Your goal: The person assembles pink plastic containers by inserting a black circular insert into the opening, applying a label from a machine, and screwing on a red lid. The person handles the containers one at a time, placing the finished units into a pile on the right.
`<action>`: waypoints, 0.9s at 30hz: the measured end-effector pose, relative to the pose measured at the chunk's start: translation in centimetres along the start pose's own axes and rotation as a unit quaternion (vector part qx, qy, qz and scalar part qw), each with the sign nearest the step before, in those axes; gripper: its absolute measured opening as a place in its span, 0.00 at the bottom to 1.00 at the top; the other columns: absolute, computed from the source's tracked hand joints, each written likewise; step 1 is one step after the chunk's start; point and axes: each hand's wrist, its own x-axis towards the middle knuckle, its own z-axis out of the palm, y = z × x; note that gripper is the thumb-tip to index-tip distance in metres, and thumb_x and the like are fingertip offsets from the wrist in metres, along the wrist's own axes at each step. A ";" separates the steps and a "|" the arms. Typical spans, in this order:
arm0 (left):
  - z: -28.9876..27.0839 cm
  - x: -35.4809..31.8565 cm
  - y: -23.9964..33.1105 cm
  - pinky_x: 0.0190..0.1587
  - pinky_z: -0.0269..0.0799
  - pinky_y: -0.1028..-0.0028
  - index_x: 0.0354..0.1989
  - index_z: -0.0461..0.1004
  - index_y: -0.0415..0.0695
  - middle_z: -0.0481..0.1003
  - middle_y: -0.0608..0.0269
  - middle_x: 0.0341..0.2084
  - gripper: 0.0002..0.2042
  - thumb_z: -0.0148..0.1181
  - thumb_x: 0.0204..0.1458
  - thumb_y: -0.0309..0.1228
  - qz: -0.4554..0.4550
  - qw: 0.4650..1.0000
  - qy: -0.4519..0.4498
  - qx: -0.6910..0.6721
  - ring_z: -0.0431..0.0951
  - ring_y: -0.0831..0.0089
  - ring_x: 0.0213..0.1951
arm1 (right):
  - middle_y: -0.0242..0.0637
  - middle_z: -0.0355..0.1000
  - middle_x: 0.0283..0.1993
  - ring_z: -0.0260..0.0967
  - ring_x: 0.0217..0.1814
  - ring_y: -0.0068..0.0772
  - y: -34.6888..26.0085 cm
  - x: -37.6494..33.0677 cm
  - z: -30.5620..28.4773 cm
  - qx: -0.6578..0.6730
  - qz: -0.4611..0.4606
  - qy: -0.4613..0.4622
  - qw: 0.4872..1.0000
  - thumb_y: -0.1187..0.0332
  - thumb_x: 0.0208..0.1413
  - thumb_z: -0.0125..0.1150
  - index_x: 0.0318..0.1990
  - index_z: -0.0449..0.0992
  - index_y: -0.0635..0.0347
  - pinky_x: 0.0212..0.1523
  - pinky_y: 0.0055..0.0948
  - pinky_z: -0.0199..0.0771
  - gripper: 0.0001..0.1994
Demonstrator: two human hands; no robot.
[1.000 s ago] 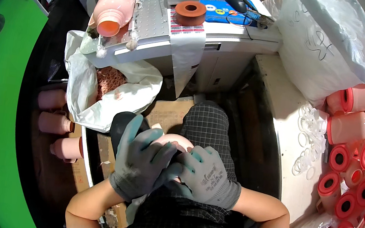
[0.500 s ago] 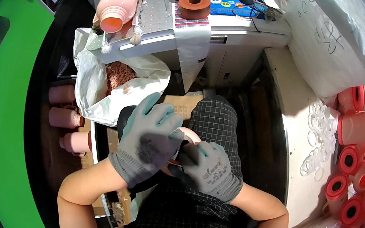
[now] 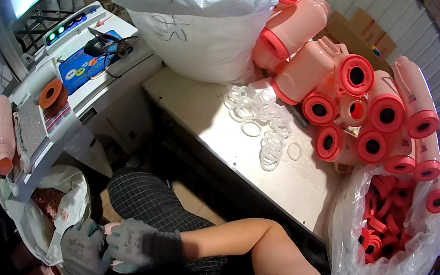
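My gloved left hand (image 3: pixel 83 250) and gloved right hand (image 3: pixel 132 244) are close together over my lap at the lower left, fingers curled. Between them a small part of a pink bottle (image 3: pixel 110 227) shows; the gloves cover most of it. Both gloves are grey with dark cuffs. Just left of my hands hangs an open white bag (image 3: pixel 74 193) with crumpled reddish-pink material (image 3: pixel 49 202) inside. A pink bottle without a lid (image 3: pixel 1 126) lies on the perforated metal plate above the bag, its mouth toward me.
Loose white rings (image 3: pixel 273 139) lie on a pale bench (image 3: pixel 202 107). Behind stands a big white sack (image 3: pixel 194 44). Pink bottles with red ends (image 3: pixel 309 65) are piled at the right, above a clear bag of red lids (image 3: pixel 388 217). An orange roll (image 3: pixel 53 96) sits on the white desk.
My view has swung to the right, so the bench, rings and bottle pile now fill the middle. Both hands stay together at the lap around the pink bottle.
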 end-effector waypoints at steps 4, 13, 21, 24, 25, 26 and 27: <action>1.2 -1.1 0.6 0.37 0.73 0.55 0.35 0.78 0.44 0.76 0.56 0.34 0.13 0.68 0.45 0.37 -0.033 0.996 0.075 0.036 0.79 0.52 0.35 | 0.55 0.74 0.52 0.74 0.56 0.52 0.4 0.0 1.1 -0.031 -0.081 0.050 0.995 0.60 0.66 0.57 0.48 0.80 0.65 0.54 0.50 0.78 0.16; -0.4 -0.6 0.1 0.37 0.77 0.58 0.43 0.74 0.47 0.77 0.56 0.33 0.17 0.70 0.43 0.31 -0.073 0.988 0.098 -0.097 0.81 0.52 0.36 | 0.33 0.76 0.34 0.74 0.34 0.32 -2.2 2.3 -1.8 -0.082 0.003 0.014 0.997 0.54 0.52 0.76 0.28 0.82 0.55 0.31 0.36 0.74 0.15; 1.3 0.5 -3.2 0.39 0.79 0.72 0.41 0.81 0.45 0.79 0.65 0.29 0.07 0.65 0.54 0.25 -0.088 0.933 0.083 -0.340 0.83 0.69 0.33 | 0.35 0.76 0.41 0.75 0.35 0.38 -1.0 0.9 -3.2 0.024 0.109 -0.169 0.979 0.55 0.54 0.73 0.36 0.81 0.51 0.33 0.37 0.74 0.12; 6.9 3.0 -9.4 0.60 0.71 0.72 0.70 0.63 0.35 0.73 0.60 0.57 0.29 0.64 0.61 0.29 -0.215 0.725 0.219 -0.616 0.74 0.74 0.56 | 0.40 0.75 0.47 0.75 0.39 0.35 0.2 0.7 -4.1 0.061 0.074 0.076 0.992 0.65 0.56 0.72 0.53 0.79 0.58 0.41 0.32 0.76 0.19; 9.5 5.0 -12.8 0.62 0.69 0.71 0.73 0.56 0.33 0.71 0.55 0.61 0.38 0.68 0.59 0.37 -0.269 0.713 0.231 -0.606 0.73 0.70 0.58 | 0.41 0.75 0.48 0.75 0.40 0.34 0.6 0.9 -4.0 0.079 0.086 0.139 0.983 0.67 0.56 0.72 0.56 0.78 0.59 0.43 0.30 0.76 0.20; 11.7 6.6 -16.2 0.65 0.67 0.70 0.77 0.49 0.31 0.69 0.51 0.65 0.48 0.71 0.57 0.44 -0.323 0.695 0.245 -0.594 0.72 0.65 0.61 | 0.42 0.73 0.50 0.71 0.42 0.27 0.7 1.8 -4.0 0.154 0.185 0.177 0.954 0.72 0.58 0.69 0.56 0.76 0.63 0.45 0.27 0.74 0.19; 12.7 8.6 -18.5 0.63 0.68 0.70 0.76 0.52 0.30 0.70 0.50 0.64 0.48 0.72 0.55 0.46 -0.357 0.705 0.242 -0.563 0.73 0.66 0.60 | 0.34 0.73 0.44 0.66 0.36 0.18 2.1 2.9 -3.8 0.143 0.205 0.211 0.945 0.71 0.63 0.66 0.55 0.77 0.63 0.39 0.22 0.70 0.15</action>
